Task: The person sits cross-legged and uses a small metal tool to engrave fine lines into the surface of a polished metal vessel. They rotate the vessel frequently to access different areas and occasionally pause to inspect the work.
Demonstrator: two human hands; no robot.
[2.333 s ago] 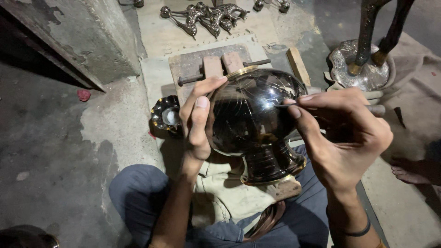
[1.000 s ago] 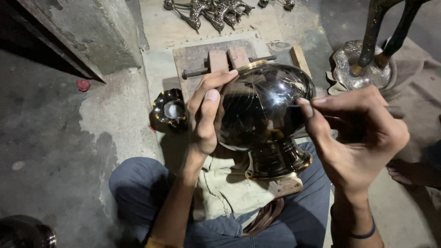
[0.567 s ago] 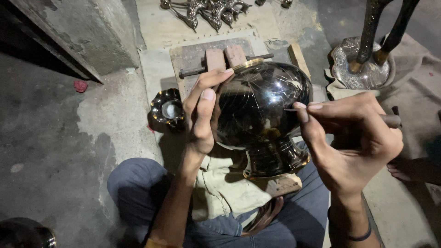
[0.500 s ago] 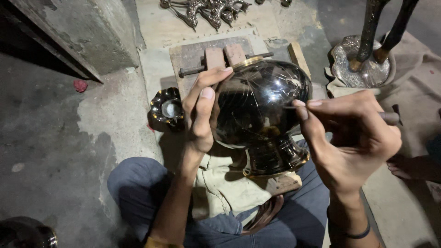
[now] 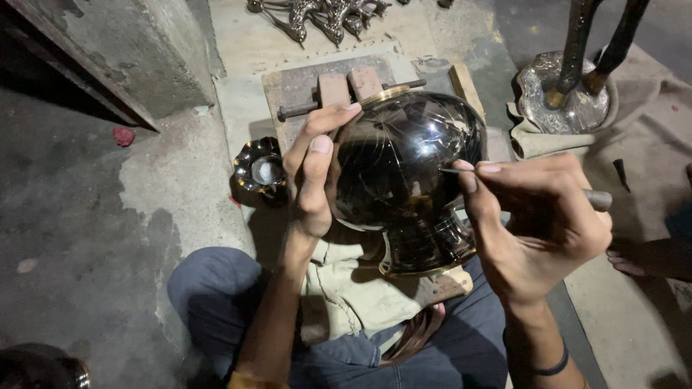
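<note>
You sit on the floor with a glossy black vase (image 5: 404, 169) lying on its side in your lap, rounded body toward the far side, flared gold-edged foot toward you. It rests over a pale cloth (image 5: 346, 295) spread across your jeans.

Your left hand (image 5: 313, 169) is spread against the vase's left flank, fingers curled over the curve and fingertips reaching its far gold rim, steadying it. Your right hand (image 5: 537, 220) is pinched narrow around a thin engraving tool (image 5: 595, 199): thumb and forefinger close on its fine shaft, whose tip touches the dark surface on the right side of the body, while the thicker grey handle sticks out to the right past your knuckles. Faint scratched lines show on the black coat near the tip.

Just beyond the vase, a wooden board (image 5: 303, 86) lies on the floor with two small blocks and a metal rod (image 5: 299, 110) on it. To the left of your left hand sits a small dark scalloped metal cup (image 5: 261, 171). Far off, at the top, a cluster of shiny metal figures (image 5: 321, 14) lies on the concrete. At far right, an embossed silvery dish (image 5: 559, 90) rests on cloth, with two dark upright pieces standing in it.
</note>
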